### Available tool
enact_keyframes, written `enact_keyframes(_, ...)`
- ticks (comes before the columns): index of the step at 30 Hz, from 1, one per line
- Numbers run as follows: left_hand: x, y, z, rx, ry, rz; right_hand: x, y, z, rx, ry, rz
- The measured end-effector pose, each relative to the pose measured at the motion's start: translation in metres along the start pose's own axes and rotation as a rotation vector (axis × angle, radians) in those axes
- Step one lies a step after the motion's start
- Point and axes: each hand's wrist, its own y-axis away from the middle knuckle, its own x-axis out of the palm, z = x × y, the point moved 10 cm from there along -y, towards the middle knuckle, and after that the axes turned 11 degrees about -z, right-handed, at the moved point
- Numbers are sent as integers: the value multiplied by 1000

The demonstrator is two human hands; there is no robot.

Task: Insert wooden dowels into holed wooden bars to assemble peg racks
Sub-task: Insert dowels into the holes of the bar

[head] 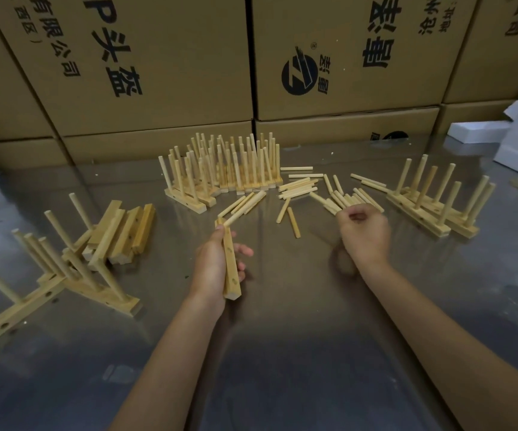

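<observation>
Wooden and stiff, the light holed bar (229, 262) stands near-upright in the left hand's (212, 265) curled grip, best held mid-length, while the right hand (364, 233) pinches among loose dowels (298, 188) on the table.

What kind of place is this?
Probably a small factory or packing workshop: stacked printed cardboard boxes along the wall, a metal worktable, and many finished peg racks beside loose dowels.

Pale smooth wooden dowels (298, 187) and bar (231, 269) on glossy metal table (282, 353).
</observation>
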Motion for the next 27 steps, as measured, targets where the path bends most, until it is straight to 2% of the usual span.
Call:
enact_keyframes(6, 1, 5, -2, 14, -14, 17, -37, 8, 37, -59, -286, -57)
enact_keyframes(7, 1, 6, -2, 14, -11, 19, -41, 15, 46, -91, -330, -32)
enact_keyframes(9, 2, 8, -3, 1, -2, 17, -36, 37, 64, -161, -384, 120)
enact_keyframes(12, 8, 13, 0, -41, 20, 50, -12, 82, 87, -348, -250, 396)
enact_keyframes(16, 24, 22, 3, -24, -2, 183, 19, 142, 99, -700, 158, 626)
enact_keyframes(19, 34, 28, 6, -21, -69, 242, 22, 156, 96, -768, 239, 698)
enact_keyframes(24, 33, 30, 7, 32, -199, 206, 11, 150, 100, -876, 317, 681)
enact_keyframes(27, 36, 36, 8, 55, -253, 235, 12, 154, 104, -967, 374, 688)
